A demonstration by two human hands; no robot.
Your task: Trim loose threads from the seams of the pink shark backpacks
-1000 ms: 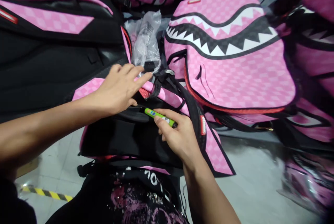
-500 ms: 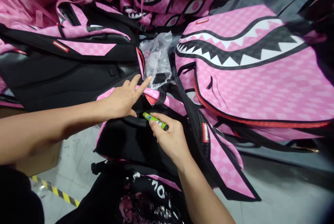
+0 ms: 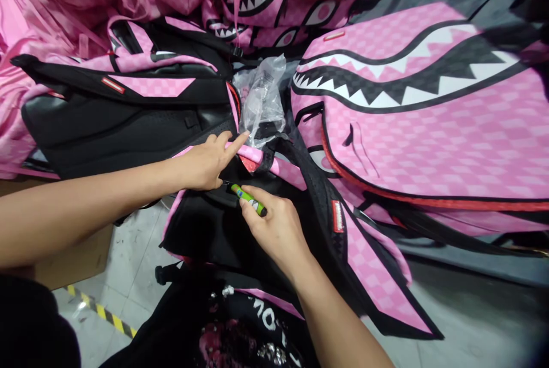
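Observation:
My right hand (image 3: 274, 230) pinches a small green lighter (image 3: 247, 198), its tip against the black top edge of the pink-and-black backpack (image 3: 223, 231) lying in front of me. My left hand (image 3: 205, 161) rests on that backpack's pink strap (image 3: 278, 168), index finger stretched out along it, the other fingers curled and pressing the fabric down. A crumpled clear plastic bag (image 3: 261, 99) lies just beyond my left fingertips.
Several pink checkered backpacks with shark-mouth prints (image 3: 412, 116) are piled all around on a grey table. A black-backed backpack (image 3: 120, 116) lies at the left. A cardboard box (image 3: 72, 259) and yellow-black floor tape (image 3: 103, 314) show at lower left.
The view has tilted down and pulled back. My right hand has slid the lighter slightly left, closer to my left hand, which keeps pressing the strap.

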